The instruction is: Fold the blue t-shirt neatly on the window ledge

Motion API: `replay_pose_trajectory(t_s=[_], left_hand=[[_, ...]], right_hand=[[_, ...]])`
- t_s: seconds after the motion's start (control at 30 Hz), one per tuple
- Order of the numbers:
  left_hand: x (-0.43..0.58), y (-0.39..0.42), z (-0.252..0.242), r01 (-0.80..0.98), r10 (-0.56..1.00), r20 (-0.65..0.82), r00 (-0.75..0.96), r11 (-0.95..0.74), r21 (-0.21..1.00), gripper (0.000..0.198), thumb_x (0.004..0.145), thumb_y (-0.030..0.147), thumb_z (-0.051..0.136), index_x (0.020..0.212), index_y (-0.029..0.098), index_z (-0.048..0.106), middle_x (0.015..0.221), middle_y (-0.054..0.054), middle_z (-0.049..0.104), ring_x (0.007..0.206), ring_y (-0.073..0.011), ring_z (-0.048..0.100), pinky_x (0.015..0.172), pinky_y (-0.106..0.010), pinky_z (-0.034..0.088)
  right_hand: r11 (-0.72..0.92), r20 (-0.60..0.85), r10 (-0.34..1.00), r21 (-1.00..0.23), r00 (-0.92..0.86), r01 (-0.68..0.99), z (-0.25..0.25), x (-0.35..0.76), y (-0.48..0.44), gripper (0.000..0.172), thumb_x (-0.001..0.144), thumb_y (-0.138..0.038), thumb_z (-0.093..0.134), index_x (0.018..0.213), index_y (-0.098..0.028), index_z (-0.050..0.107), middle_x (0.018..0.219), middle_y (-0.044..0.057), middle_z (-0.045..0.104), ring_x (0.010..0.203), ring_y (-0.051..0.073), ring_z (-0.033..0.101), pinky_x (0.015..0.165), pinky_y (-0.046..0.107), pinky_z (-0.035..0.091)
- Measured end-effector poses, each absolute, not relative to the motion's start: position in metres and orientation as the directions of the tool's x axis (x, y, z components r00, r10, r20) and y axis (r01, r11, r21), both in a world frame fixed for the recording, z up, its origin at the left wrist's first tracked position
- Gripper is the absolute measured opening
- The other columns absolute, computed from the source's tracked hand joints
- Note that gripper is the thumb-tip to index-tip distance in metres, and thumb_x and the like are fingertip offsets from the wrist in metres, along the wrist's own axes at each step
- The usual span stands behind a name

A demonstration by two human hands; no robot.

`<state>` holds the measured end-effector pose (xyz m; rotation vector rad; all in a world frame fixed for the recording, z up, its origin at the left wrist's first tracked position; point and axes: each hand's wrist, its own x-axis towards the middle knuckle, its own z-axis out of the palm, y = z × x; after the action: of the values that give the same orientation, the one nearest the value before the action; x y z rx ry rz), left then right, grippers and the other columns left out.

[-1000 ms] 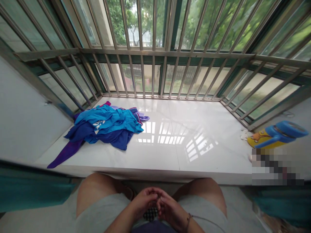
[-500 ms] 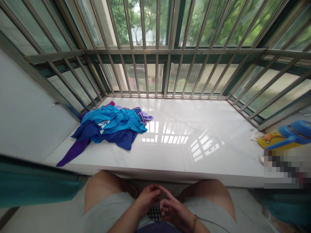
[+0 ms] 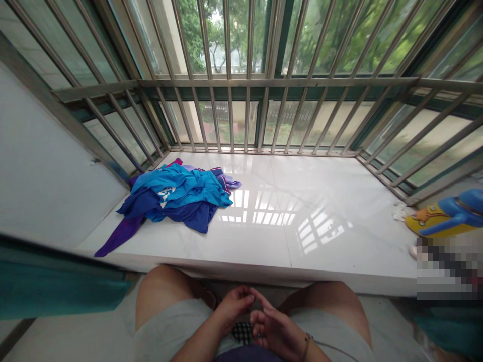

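Observation:
My left hand (image 3: 236, 305) and my right hand (image 3: 273, 324) meet in front of my lap, between my knees. The left one is closed, thumb against curled fingers, its tips touching the outstretched index fingertip of the right. On the right hand the other fingers are loosely bent and apart; no object shows in either. A cord bracelet (image 3: 307, 347) circles the right wrist. Beyond my left knee, a crumpled pile of clothes lies on the white sill (image 3: 256, 246): a bright blue garment (image 3: 192, 183) on top, a dark blue one (image 3: 190, 216) under it, and a purple sleeve (image 3: 121, 236) trailing toward the front edge.
Metal bars (image 3: 241, 83) line the window on three sides behind the sill. To the right are a blue and yellow inflated-looking item (image 3: 449, 216) and a small white crumpled thing (image 3: 403, 212). Part of that side is blurred out. A teal curtain (image 3: 56, 286) hangs at left.
The view has shifted slightly, so everything sits a little further right. My hands keep nearly the same pose, and the clothes lie as before.

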<state>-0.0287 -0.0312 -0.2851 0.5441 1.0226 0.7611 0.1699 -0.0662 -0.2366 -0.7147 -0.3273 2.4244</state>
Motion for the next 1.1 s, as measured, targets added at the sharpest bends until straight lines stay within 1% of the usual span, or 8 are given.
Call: replay_pose_trajectory(t_s=[0.2,0.33,0.47,0.53,0.63,0.83,0.93,1.1], left_hand=[[-0.0305,-0.0294,-0.2813,-0.288,0.79,-0.531,0.306,0.609,0.739,0.06,0.06,0.057,0.102,0.094,0.015,0.076,0.088,-0.006,0.073,0.083,-0.02,0.064,0.077,-0.031,0.043],[-0.0287,-0.0262,-0.282,-0.246,0.802,-0.514,0.305,0.587,0.771,0.047,0.064,0.049,0.097,0.088,0.016,0.074,0.08,-0.003,0.071,0.075,-0.0173,0.06,0.072,-0.03,0.041],[-0.0266,-0.0244,-0.2862,-0.186,0.791,-0.539,0.29,0.599,0.779,0.032,0.069,0.04,0.088,0.082,0.017,0.071,0.068,0.003,0.064,0.064,-0.0132,0.052,0.066,-0.029,0.038],[-0.0265,-0.0243,-0.2874,-0.181,0.788,-0.542,0.293,0.602,0.777,0.029,0.069,0.038,0.086,0.081,0.018,0.069,0.066,0.004,0.061,0.063,-0.0128,0.051,0.065,-0.028,0.037],[-0.027,-0.0245,-0.2868,-0.189,0.789,-0.54,0.293,0.602,0.776,0.025,0.069,0.035,0.083,0.08,0.018,0.068,0.068,0.004,0.062,0.066,-0.0135,0.054,0.067,-0.028,0.039],[-0.0268,-0.025,-0.2847,-0.194,0.777,-0.557,0.294,0.619,0.761,0.023,0.069,0.033,0.082,0.081,0.018,0.068,0.072,0.003,0.064,0.07,-0.0146,0.056,0.071,-0.028,0.04],[-0.0266,-0.0258,-0.285,-0.216,0.77,-0.567,0.292,0.63,0.746,0.023,0.068,0.033,0.08,0.082,0.019,0.068,0.074,0.003,0.063,0.073,-0.016,0.057,0.073,-0.029,0.041],[-0.0277,-0.0261,-0.2825,-0.264,0.768,-0.556,0.32,0.635,0.726,0.024,0.067,0.033,0.08,0.076,0.02,0.063,0.071,0.004,0.057,0.071,-0.0144,0.052,0.071,-0.028,0.039]], right_hand=[[-0.818,-0.379,0.572,-0.331,-0.728,-0.47,-0.2387,0.1735,-0.0649,0.075,0.093,-0.054,0.078,0.161,-0.041,0.049,0.114,0.002,0.073,0.093,0.016,0.073,0.088,0.032,0.048],[-0.825,-0.375,0.562,-0.318,-0.738,-0.467,-0.2378,0.1742,-0.0639,0.075,0.093,-0.055,0.077,0.162,-0.041,0.049,0.115,0.002,0.074,0.094,0.017,0.073,0.087,0.031,0.048],[-0.828,-0.371,0.555,-0.33,-0.744,-0.453,-0.2376,0.1739,-0.0643,0.075,0.093,-0.056,0.077,0.161,-0.04,0.051,0.116,0.002,0.075,0.094,0.017,0.074,0.084,0.029,0.047],[-0.829,-0.372,0.554,-0.331,-0.744,-0.451,-0.2384,0.1738,-0.0644,0.074,0.093,-0.056,0.077,0.16,-0.04,0.052,0.116,0.002,0.075,0.094,0.017,0.074,0.083,0.028,0.046],[-0.828,-0.369,0.555,-0.331,-0.746,-0.452,-0.2403,0.174,-0.0642,0.071,0.092,-0.055,0.078,0.158,-0.039,0.055,0.117,0.002,0.075,0.095,0.017,0.074,0.083,0.029,0.046],[-0.826,-0.371,0.559,-0.327,-0.741,-0.459,-0.2403,0.1745,-0.063,0.071,0.093,-0.054,0.078,0.158,-0.04,0.055,0.116,0.002,0.074,0.095,0.017,0.073,0.085,0.029,0.048],[-0.82,-0.368,0.567,-0.336,-0.737,-0.463,-0.2403,0.1738,-0.0636,0.067,0.094,-0.054,0.077,0.156,-0.04,0.057,0.117,0.001,0.074,0.095,0.016,0.073,0.087,0.031,0.049],[-0.803,-0.409,0.595,-0.337,-0.692,-0.492,-0.2459,0.1734,-0.0648,0.068,0.094,-0.054,0.077,0.157,-0.043,0.054,0.114,0.0,0.074,0.091,0.016,0.073,0.09,0.035,0.052]])
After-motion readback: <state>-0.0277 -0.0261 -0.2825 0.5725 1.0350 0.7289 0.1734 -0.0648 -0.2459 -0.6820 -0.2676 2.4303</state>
